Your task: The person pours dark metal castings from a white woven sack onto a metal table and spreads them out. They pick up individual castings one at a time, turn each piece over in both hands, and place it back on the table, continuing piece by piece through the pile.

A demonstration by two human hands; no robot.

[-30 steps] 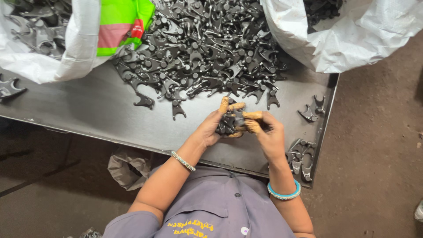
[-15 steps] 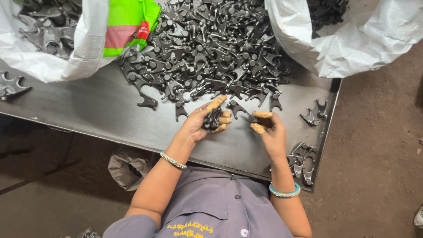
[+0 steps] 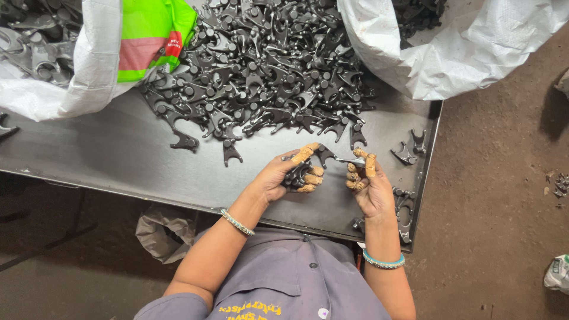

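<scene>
My left hand [image 3: 286, 175] grips a dark forked metal part [image 3: 303, 168] above the near side of the metal table [image 3: 118, 160]. One prong of the part sticks out toward my right hand [image 3: 367, 184]. That hand pinches a thin shiny metal tool [image 3: 349, 160] whose tip touches the part. Both hands have fingertips wrapped in tan tape. A big heap of the same dark forked parts [image 3: 267, 65] lies just beyond my hands.
A white sack with a green and pink patch [image 3: 95, 53] holds greyer parts at the far left. Another white sack [image 3: 462, 47] sits at the far right. A few loose parts [image 3: 409, 151] lie along the table's right edge. Dirt floor [image 3: 504, 207] is on the right.
My hands have come apart and moved a little left; the left hand keeps the forked part. The right hand now holds the thin tool to it.
</scene>
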